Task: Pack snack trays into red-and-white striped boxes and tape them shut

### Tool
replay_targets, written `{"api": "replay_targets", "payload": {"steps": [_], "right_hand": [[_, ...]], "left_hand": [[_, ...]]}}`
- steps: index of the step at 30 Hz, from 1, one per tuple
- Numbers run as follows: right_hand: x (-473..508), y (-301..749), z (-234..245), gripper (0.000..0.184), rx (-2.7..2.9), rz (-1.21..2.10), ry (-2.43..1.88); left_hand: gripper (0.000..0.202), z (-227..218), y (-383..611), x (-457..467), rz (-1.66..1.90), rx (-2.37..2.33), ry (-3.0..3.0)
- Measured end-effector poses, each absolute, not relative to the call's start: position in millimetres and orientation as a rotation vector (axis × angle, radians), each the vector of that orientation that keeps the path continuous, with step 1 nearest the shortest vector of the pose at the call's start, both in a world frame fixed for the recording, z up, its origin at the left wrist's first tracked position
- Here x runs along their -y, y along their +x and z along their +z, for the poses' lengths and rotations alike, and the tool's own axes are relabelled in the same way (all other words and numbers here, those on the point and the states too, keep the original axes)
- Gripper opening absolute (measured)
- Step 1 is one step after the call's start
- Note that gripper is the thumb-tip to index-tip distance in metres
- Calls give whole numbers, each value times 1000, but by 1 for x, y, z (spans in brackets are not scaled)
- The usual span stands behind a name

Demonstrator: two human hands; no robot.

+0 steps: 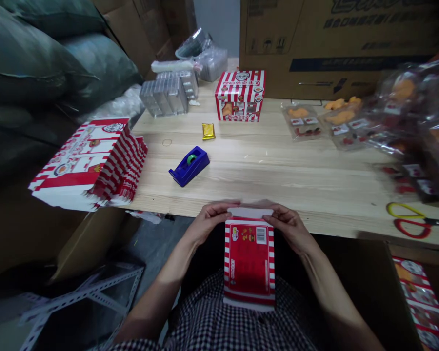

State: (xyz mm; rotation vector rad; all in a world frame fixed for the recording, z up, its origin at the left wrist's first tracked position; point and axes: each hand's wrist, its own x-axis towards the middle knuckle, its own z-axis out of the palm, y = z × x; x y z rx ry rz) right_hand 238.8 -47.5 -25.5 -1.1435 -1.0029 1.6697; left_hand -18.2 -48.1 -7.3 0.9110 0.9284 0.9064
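A flat red-and-white striped carton point(249, 263) stands on my lap, just in front of the wooden table's edge point(314, 222). My left hand point(208, 222) pinches its top left corner, fingers closed on the white top flap. On the other side, my right hand point(289, 225) grips the top right corner the same way. The flap between my fingers is blurred.
A stack of flat striped cartons point(91, 163) lies at the table's left end. A blue tape dispenser point(189, 165), a gold packet point(208, 131) and an assembled striped box point(240, 95) sit further back. Plastic trays point(168, 92), bagged toy food point(406, 117) and scissors point(409, 219) lie around.
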Motion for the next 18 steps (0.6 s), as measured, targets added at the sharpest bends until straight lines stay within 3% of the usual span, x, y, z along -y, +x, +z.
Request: {"api": "replay_targets", "payload": {"steps": [4, 8, 18], "right_hand": [[52, 241, -33, 14, 1106, 1512, -1187], [60, 249, -24, 13, 1302, 1388, -1192], [52, 249, 9, 18, 1288, 1703, -1089]], "left_hand": [[21, -13, -14, 50, 942, -1014, 1090], [24, -13, -18, 56, 899, -1044, 1298], [22, 21, -14, 40, 692, -971, 1397]]}}
